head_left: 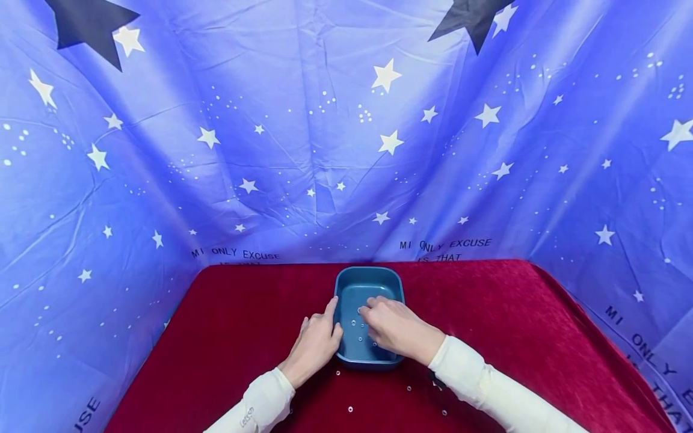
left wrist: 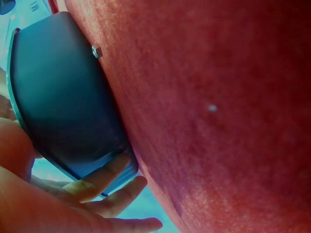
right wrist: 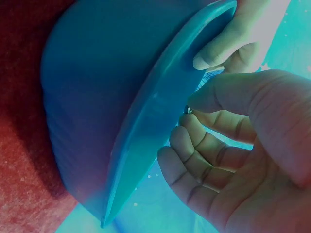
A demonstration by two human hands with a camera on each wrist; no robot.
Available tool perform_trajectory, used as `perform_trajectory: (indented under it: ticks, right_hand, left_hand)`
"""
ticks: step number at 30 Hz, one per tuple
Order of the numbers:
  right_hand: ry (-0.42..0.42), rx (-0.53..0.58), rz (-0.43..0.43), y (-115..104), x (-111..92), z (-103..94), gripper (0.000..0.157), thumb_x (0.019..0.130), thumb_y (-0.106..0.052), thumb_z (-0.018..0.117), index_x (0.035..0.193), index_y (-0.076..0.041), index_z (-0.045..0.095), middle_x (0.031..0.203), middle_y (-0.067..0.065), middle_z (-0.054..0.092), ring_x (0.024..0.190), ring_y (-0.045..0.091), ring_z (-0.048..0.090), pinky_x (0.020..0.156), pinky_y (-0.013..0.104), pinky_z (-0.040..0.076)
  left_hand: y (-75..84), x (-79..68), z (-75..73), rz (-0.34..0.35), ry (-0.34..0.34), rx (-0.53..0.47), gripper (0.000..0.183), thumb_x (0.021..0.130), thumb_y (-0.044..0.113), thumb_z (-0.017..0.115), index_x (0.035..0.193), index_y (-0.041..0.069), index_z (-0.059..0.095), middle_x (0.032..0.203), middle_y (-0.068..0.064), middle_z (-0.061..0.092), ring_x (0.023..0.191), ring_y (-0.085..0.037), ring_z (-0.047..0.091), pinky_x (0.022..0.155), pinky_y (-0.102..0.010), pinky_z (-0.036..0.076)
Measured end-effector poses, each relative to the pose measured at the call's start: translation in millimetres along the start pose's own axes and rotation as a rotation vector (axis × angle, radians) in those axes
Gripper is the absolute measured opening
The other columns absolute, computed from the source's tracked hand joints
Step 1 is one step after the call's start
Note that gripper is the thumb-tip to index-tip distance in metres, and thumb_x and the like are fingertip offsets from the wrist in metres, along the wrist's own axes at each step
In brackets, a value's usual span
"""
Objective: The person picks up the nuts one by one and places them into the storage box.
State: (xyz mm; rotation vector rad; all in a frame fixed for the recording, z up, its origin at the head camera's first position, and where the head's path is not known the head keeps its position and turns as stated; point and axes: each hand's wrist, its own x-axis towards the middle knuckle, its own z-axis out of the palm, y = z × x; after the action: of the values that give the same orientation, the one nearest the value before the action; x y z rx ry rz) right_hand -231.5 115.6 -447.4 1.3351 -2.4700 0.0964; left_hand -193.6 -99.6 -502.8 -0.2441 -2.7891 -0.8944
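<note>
While the right hand (head_left: 399, 326), nearly closed, pinches a small nut (right wrist: 188, 110) over the container (head_left: 368, 363) gripped by the left hand (head_left: 314, 347) opposite, uneven pressure could eject it.

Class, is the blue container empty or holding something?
Not empty: in the head view, small ring-like pieces lie inside the blue container.

Right fingers (right wrist: 194, 128) in a pinch

Looked like a makeshift curtained booth, though hard to tell in what larger setting. Had blue star-printed drapes (head_left: 303, 120) hung at far, left and right, marked with dark lettering (head_left: 235, 253), closing in a red plush-covered table (head_left: 254, 313).
</note>
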Motion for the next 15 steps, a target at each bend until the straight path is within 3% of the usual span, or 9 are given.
perform_trajectory:
  ticks: [15]
  right_hand:
    - [-0.033, 0.015, -0.012, -3.3, 9.3, 7.1, 0.013, 0.089, -0.005, 0.083, 0.089, -0.009, 0.071, 0.078, 0.001, 0.057, 0.072, 0.018, 0.058, 0.061, 0.030, 0.053]
  left_hand:
    - [-1.7, 0.9, -0.3, -0.002, -0.017, -0.013, 0.059, 0.106, 0.011, 0.062, 0.162, -0.004, 0.047, 0.121, -0.025, 0.077, 0.119, -0.042, 0.069, 0.117, -0.079, 0.037]
